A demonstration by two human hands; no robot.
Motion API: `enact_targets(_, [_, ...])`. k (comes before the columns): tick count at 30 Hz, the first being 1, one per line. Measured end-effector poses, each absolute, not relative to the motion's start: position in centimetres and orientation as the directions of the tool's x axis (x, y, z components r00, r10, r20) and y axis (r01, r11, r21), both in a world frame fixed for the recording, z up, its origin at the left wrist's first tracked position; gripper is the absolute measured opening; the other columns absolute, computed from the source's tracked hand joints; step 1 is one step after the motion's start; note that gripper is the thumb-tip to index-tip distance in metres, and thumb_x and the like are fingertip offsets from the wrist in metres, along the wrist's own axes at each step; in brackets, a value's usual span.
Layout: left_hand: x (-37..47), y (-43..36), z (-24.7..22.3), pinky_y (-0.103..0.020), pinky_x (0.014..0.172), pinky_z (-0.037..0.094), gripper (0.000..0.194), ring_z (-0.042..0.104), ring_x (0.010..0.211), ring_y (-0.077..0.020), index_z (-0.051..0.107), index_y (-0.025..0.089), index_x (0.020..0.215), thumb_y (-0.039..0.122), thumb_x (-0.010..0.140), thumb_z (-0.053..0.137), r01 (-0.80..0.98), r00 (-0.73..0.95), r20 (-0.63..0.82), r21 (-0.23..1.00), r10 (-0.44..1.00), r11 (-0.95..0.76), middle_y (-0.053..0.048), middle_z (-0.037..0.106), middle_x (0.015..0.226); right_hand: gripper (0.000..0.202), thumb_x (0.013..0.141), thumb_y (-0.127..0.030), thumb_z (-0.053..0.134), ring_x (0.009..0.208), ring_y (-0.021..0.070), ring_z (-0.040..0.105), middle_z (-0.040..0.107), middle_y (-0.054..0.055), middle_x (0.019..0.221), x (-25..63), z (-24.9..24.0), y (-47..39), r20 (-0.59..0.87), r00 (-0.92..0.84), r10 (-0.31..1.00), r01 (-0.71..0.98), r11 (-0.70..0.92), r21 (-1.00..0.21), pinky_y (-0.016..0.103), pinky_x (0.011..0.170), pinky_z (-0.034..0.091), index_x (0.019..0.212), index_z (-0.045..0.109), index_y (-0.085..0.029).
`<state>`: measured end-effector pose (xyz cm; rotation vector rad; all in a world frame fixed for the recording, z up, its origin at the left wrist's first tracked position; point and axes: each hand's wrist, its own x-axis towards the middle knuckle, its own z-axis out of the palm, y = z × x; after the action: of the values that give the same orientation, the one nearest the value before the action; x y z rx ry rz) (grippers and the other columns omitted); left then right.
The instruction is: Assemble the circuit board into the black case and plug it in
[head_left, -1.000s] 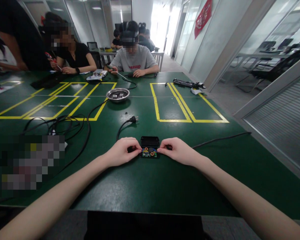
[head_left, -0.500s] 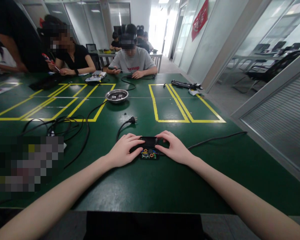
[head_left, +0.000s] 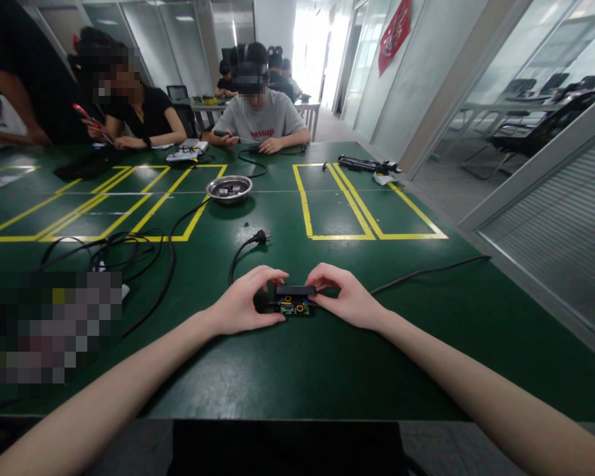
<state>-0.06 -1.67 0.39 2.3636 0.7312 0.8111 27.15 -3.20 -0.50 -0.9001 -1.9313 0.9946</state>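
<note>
A small black case with a green circuit board (head_left: 293,308) lies on the green table in front of me. Its black cover (head_left: 295,290) stands tilted along the board's far side. My right hand (head_left: 346,295) pinches the right end of the cover between thumb and fingers. My left hand (head_left: 248,301) curves around the left side, its thumb at the case's near left corner and its fingers by the cover's left end. Copper-coloured rings and small parts show on the board. A dark cable (head_left: 429,272) runs off to the right.
A black plug (head_left: 261,237) lies beyond my hands. Farther off are a metal bowl (head_left: 229,189) with small metal parts and a black tripod-like object (head_left: 369,165). Coiled cables (head_left: 129,254) lie left. People sit across the table (head_left: 401,370).
The cover has tipped from showing its inner face to standing on edge against the board. My left thumb has moved down to the case's near corner, and the left fingers have lifted off the cover.
</note>
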Motion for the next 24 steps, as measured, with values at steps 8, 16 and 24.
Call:
enact_targets(8, [0.08, -1.78, 0.66, -0.035, 0.094, 0.058, 0.027, 0.071, 0.105, -0.0214, 0.066, 0.018, 0.106, 0.025, 0.084, 0.08, 0.237, 0.712, 0.38, 0.662, 0.591, -0.711, -0.009, 0.071, 0.115, 0.03, 0.085, -0.013, 0.064, 0.098, 0.0208, 0.071, 0.074, 0.008, 0.11, 27.81, -0.15, -3.26, 0.312, -0.612, 0.727, 0.313, 0.585, -0.749, 0.038, 0.09, 0.059, 0.114, 0.067, -0.019])
enact_targets(16, [-0.04, -1.79, 0.33, -0.039, 0.095, 0.058, 0.02, 0.074, 0.104, -0.0237, 0.069, 0.02, 0.102, 0.028, 0.086, 0.078, 0.282, 0.731, 0.386, 0.58, 0.563, -0.764, -0.01, 0.078, 0.117, 0.037, 0.083, -0.026, 0.079, 0.1, 0.0236, 0.07, 0.075, 0.009, 0.11, 27.86, 0.09, -3.47, 0.356, -0.662, 0.659, 0.358, 0.696, -0.623, 0.038, 0.088, 0.056, 0.117, 0.067, -0.02])
enact_targets(24, [0.09, -1.97, 0.31, -0.036, 0.093, 0.058, 0.025, 0.072, 0.106, -0.0224, 0.067, 0.02, 0.112, 0.02, 0.087, 0.072, 0.256, 0.76, 0.38, 0.57, 0.527, -0.781, -0.01, 0.076, 0.12, 0.033, 0.084, -0.02, 0.077, 0.098, 0.0229, 0.071, 0.075, 0.009, 0.108, 27.99, -0.24, -3.36, 0.407, -0.664, 0.628, 0.337, 0.736, -0.587, 0.037, 0.086, 0.057, 0.115, 0.066, -0.02])
